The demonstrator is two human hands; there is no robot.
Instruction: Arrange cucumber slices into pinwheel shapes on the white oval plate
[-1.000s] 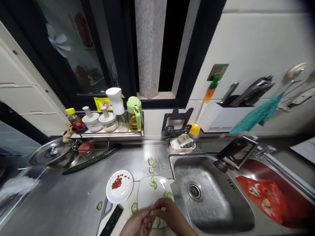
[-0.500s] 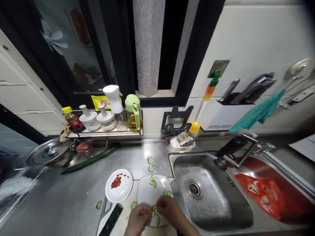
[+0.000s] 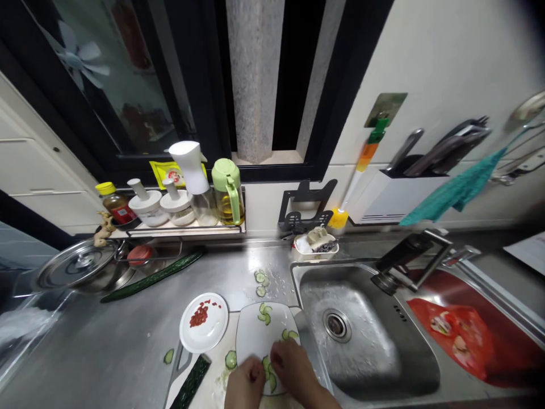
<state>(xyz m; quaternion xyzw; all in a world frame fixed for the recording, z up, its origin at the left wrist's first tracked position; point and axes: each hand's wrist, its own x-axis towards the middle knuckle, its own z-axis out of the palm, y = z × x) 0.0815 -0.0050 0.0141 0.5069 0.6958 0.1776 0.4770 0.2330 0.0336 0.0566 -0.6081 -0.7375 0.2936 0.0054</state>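
Note:
A white square plate (image 3: 251,335) stands in front of me, bearing cucumber pieces (image 3: 264,313) in small fanned groups. My left hand (image 3: 246,382) is closed over its near left edge, fingertips pinched together. Across from it my right hand (image 3: 292,363) is curled shut, its fingers beside the near cucumber group (image 3: 269,374). Whatever the fingertips hold is hidden. Left of the plate, a cucumber slice (image 3: 230,359) and a cut length of cucumber (image 3: 192,382) lie on a pale cutting board (image 3: 217,379). A round white plate (image 3: 187,332) carries small red pieces (image 3: 199,314).
A steel sink (image 3: 361,352) adjoins on the right, with a faucet (image 3: 409,261) and red bag (image 3: 455,335) beyond. Behind lie loose cucumber slices (image 3: 261,278) and a long cucumber (image 3: 153,276). Condiment bottles (image 3: 227,193) line the rack; a lidded pot (image 3: 83,264) stands left.
My two hands stay over the near part of the square plate; the left fingers have curled in more and turned. The camera view has shifted slightly. The plates have stayed in place.

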